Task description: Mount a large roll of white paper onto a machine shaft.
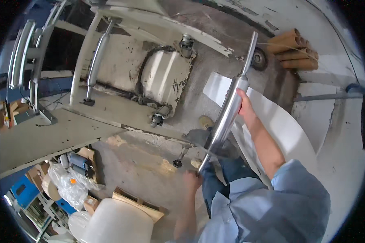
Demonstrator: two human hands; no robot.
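Holding a polished metal roller (226, 115) aloft over the floor (127, 162), just off the right edge of an off-white machine frame (109, 115). Gripping its barrel near the upper end with the right hand (244, 103). Reaching to the tip of the lower shaft with the left hand (192, 181); cannot tell, through the blur, whether closed around it. Slanting on its long axis from the left hand up and away to the right, with the upper shaft pointing away from the body, passing left of a dark wheel (258, 59) and a stack of brown cardboard tubes (294, 52). Smooth, shiny and cylindrical along the barrel, stepping down to a slim rod at either end. Overlapping, from this view, a curved, smooth white sheet (280, 117). Chipped and flaking along the frame's painted edges; fitted near its upper left corner with another silver cylinder (97, 60)
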